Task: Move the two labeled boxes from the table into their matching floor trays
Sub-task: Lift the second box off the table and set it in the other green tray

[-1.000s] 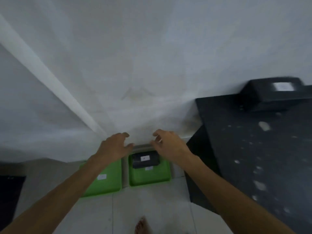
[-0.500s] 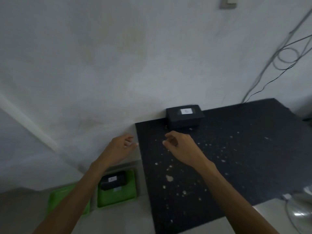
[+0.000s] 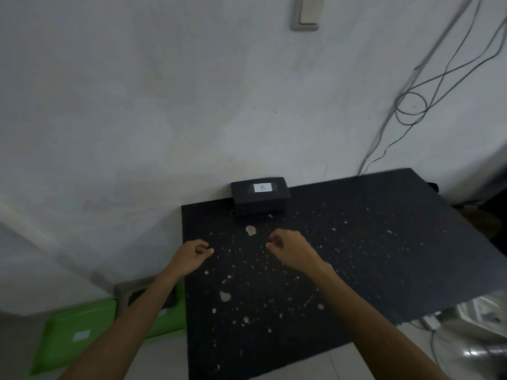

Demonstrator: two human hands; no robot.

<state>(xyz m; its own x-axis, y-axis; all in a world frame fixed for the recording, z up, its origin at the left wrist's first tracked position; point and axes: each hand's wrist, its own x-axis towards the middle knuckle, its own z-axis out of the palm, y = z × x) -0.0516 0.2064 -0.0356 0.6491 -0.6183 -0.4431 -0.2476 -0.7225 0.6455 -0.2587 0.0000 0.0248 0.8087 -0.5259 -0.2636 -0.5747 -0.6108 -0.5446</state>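
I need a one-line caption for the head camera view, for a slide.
Both empty hands, left hand and right hand, reach over the black table toward box B; green floor trays wait at left.

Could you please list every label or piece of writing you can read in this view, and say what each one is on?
"B": handwritten on the white label on top of the black box at the back of the table.
White label in the left green tray: too blurred to read.
Nothing else is legible.

Box [image 3: 260,196] on table [image 3: 356,242], at far edge against wall [image 3: 137,105]. Two trays [image 3: 74,335] on floor, left of table.
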